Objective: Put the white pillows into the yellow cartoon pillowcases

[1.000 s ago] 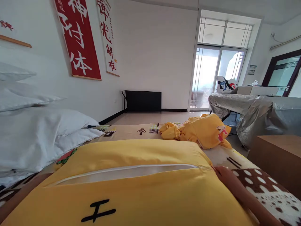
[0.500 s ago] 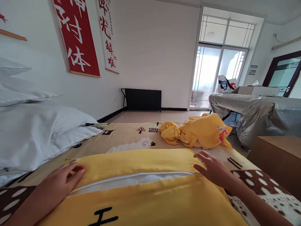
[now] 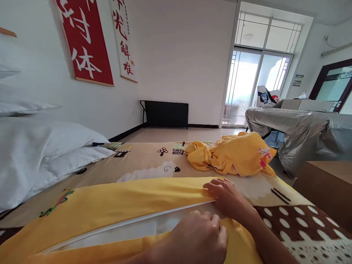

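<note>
A yellow pillowcase (image 3: 132, 196) lies across the bed in front of me, with white filling (image 3: 132, 224) showing through a long slit in it. My left hand (image 3: 196, 238) is closed in a fist at the near edge of the slit, toward its right end. Its fingertips are turned away from view. My right hand (image 3: 228, 194) is closed on the far strip of the case at the right end of the slit, just beyond my left hand.
A patterned blanket (image 3: 148, 172) covers the bed. Crumpled yellow cloth (image 3: 233, 154) lies at its far right. White pillows (image 3: 55, 146) are piled on the left. A brown box (image 3: 330, 190) and a table under silver sheeting (image 3: 299, 128) stand on the right.
My left hand has moved right from the slit's left end and closed into a fist. My right hand has shifted left and closed on the cloth. The slit gapes wider, and its left end lies nearer.
</note>
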Demonstrator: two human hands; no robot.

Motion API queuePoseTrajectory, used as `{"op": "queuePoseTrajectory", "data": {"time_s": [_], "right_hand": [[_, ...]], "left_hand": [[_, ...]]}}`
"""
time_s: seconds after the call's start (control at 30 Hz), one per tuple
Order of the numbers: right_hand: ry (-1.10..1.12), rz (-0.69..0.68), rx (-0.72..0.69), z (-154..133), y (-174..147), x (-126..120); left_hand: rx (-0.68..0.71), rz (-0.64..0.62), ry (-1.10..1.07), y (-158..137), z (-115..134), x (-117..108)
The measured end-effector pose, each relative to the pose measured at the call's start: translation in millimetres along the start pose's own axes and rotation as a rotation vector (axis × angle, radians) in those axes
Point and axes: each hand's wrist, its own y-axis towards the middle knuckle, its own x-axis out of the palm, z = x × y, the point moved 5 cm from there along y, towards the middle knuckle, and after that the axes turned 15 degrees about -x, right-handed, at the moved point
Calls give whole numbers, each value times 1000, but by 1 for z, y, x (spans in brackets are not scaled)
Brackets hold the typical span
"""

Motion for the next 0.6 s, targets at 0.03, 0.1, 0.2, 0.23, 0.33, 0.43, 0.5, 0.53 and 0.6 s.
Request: {"op": "queuePoseTrajectory", "data": {"time_s": [0.03, 0.1, 0.2, 0.23, 0.33, 0.43, 0.5, 0.53, 0.6], "right_hand": [[-8, 26, 51, 8, -9, -2], [-36, 73, 141, 20, -25, -8], [-81, 110, 264, 30, -35, -15], [-86, 111, 290, 31, -36, -15], [-93, 118, 342, 29, -36, -13], [-148, 120, 429, 25, -37, -11], [-185, 71, 486, 23, -36, -10], [-192, 35, 501, 23, -34, -11], [-191, -27, 496, 22, -28, -17]], "left_hand": [[8, -2, -29, 11, 4, 9], [28, 2, -145, 31, 8, 25], [33, -1, -433, 46, 2, 39], [-3, -12, -524, 49, -4, 42], [-178, -66, -699, 52, -25, 49], [-212, -109, -788, 57, -32, 54], [-175, -96, -799, 60, -32, 52], [-169, -86, -776, 61, -31, 51], [-195, -90, -681, 60, -31, 47]]}}
